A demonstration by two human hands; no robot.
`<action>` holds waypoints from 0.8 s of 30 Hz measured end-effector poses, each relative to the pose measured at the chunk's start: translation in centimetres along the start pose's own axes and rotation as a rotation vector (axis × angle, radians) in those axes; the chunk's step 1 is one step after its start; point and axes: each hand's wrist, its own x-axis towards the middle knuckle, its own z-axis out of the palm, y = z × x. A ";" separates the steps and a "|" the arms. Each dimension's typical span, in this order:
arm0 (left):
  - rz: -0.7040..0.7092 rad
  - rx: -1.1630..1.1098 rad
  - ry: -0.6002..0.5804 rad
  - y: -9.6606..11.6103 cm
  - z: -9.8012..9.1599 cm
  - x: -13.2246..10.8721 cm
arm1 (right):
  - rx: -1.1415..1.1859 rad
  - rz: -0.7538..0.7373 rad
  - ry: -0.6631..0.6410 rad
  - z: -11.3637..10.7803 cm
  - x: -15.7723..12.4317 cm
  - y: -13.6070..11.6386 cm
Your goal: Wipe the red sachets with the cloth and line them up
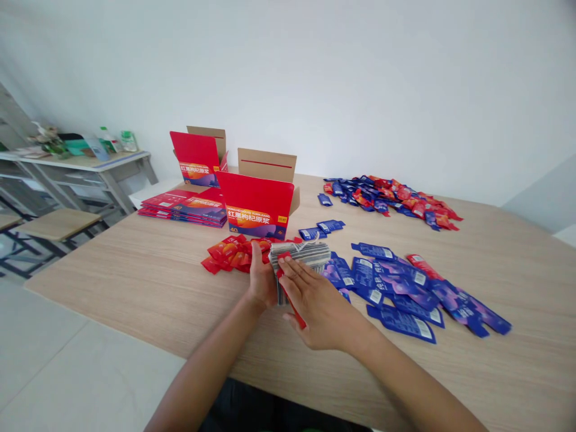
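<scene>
A striped grey cloth point(310, 254) is held above the table between my two hands. My left hand point(262, 277) grips its left side, thumb up. Over the cloth lies my right hand point(312, 300), fingers close together, pressing a red packet point(297, 317) against it. Part of the packet is hidden under the fingers. Red packets point(231, 253) are heaped just beyond my left hand. Blue packets point(396, 288) spread out to the right of my right hand, with a red one among them. An upright red box point(258, 207) with raised flaps stands behind the cloth.
A second open box point(195, 159) stands farther back left, beside a stack of flattened boxes point(184, 205). A mixed pile of blue and red packets point(391, 198) lies near the wall. Stools point(58, 224) and another table with bottles point(108, 161) are at the left.
</scene>
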 end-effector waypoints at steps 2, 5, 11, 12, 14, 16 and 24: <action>0.046 0.018 0.040 0.3 -0.1 0.2 | 0.023 0.003 -0.049 -0.6 -0.2 -0.2; 0.094 0.035 0.066 0.6 -0.2 0.4 | 0.091 -0.025 -0.079 -1.5 -0.7 0.0; 0.028 0.044 0.037 0.1 0.1 0.2 | 0.394 0.163 0.252 -2.2 -1.6 2.2; 0.018 0.045 0.035 0.0 0.2 0.1 | 0.450 0.229 0.355 -1.8 -1.5 2.6; 0.014 0.045 0.031 -0.2 0.3 0.1 | 0.528 0.339 0.524 -0.6 -1.1 3.2; 0.048 0.041 0.030 -0.2 0.4 0.1 | 0.549 0.406 0.606 0.7 -0.6 3.6; 0.105 0.142 0.178 -0.9 -0.5 0.8 | 0.341 0.412 0.635 3.0 0.0 4.0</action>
